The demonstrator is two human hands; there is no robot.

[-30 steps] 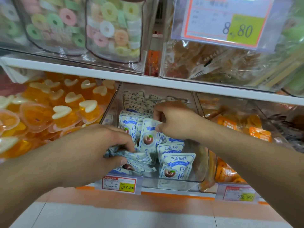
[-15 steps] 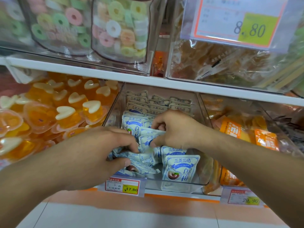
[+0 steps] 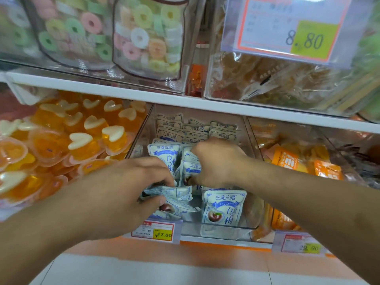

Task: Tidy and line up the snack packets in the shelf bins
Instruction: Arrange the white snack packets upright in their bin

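A clear plastic bin [image 3: 249, 140] on the lower shelf holds several blue-and-white snack packets. Upright ones stand in rows at the back [image 3: 170, 128]. One upright packet [image 3: 223, 208] leans at the bin's front right. My left hand [image 3: 131, 184] grips a crumpled bunch of flat-lying packets [image 3: 174, 195] at the front left, thumb under, fingers over. My right hand [image 3: 218, 161] is curled around the tops of packets [image 3: 190, 166] in the middle of the bin. Its fingertips are hidden among them.
Left of the bin lie orange heart-shaped jelly cups [image 3: 82, 140]. To the right is a bin of orange packets [image 3: 287, 161]. The upper shelf [image 3: 185, 103] carries ring-candy jars [image 3: 148, 38] and a bin with an 8.80 tag [image 3: 287, 31]. Price tags [image 3: 156, 232] hang on the shelf front.
My right hand has come forward and down from the back rows and closed on the middle packets. My left hand keeps its hold on the front-left bunch. The camera has moved slightly.
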